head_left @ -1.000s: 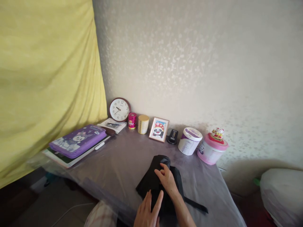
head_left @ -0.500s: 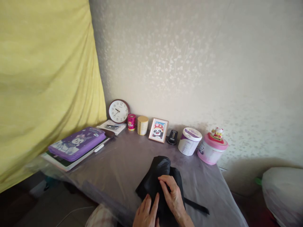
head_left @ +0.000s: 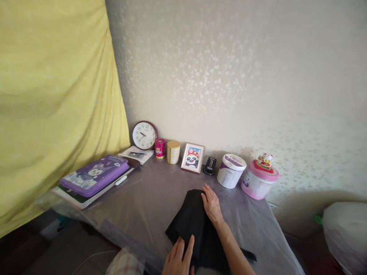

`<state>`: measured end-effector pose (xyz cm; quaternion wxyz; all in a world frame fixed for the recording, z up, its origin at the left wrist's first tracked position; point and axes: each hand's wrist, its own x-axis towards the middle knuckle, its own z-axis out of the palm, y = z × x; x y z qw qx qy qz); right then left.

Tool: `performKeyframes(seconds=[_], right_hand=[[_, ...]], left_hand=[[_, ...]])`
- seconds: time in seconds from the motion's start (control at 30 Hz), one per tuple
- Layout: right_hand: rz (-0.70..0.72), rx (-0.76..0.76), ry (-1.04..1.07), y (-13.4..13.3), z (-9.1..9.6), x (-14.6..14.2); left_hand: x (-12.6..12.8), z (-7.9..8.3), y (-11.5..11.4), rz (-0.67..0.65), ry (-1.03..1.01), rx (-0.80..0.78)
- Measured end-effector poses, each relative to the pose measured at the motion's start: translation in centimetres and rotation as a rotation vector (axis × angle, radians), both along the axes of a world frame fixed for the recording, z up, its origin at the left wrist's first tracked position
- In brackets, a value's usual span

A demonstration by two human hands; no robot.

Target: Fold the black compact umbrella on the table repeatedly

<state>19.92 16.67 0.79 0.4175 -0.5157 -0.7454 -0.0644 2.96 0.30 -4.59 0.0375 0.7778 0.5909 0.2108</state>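
Observation:
A folded piece of black fabric (head_left: 187,215) lies on the table near its front edge; what kind of article it is, I cannot tell. A dark strap (head_left: 249,254) sticks out from under it on the right. My left hand (head_left: 179,256) rests on the lower left of the fabric, fingers stretched out and apart. At the fabric's far right edge is my right hand (head_left: 211,202), its fingers extended and lying along that edge. My right forearm covers part of the fabric's right side.
Along the wall stand a clock (head_left: 145,135), a pink can (head_left: 159,148), a yellow tin (head_left: 173,152), a panda picture frame (head_left: 193,157), a black stand (head_left: 210,166), a white tub (head_left: 231,172) and a pink tub (head_left: 258,181). A purple case (head_left: 94,175) lies left.
My right hand has moved from the middle of the black fabric to its far right edge, fingers now straightened. The fabric's top looks flatter. My left hand has hardly moved.

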Motion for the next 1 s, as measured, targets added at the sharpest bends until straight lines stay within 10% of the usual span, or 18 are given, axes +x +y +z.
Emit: performKeyframes(seconds=[0.13, 0.37, 0.53, 0.67, 0.87, 1.0], right_hand=[[0.029, -0.013, -0.01, -3.3, 0.0, -1.3], [0.541, -0.464, 0.007, -12.3, 4.0, -5.6], [0.297, -0.402, 0.286, -12.9, 3.9, -4.4], [0.259, -0.24, 0.09, -12.6, 1.2, -3.8], [0.275, -0.103, -0.145, -13.2, 0.2, -4.6], [0.322, -0.044, -0.22, -13.3, 0.4, -4.9]], left_hand=[[0.0, -0.3, 0.1, 0.003, 0.03, 0.015], [-0.8, -2.0, 0.6, -0.082, -0.022, 0.118], [-1.3, -2.4, 1.0, -0.14, 0.009, 0.055], [-1.8, -2.3, 1.3, -0.203, -0.034, -0.035], [-5.3, 2.6, 1.1, -0.357, -0.286, -0.079], [-5.9, 7.9, 1.4, -0.151, -0.49, -0.001]])
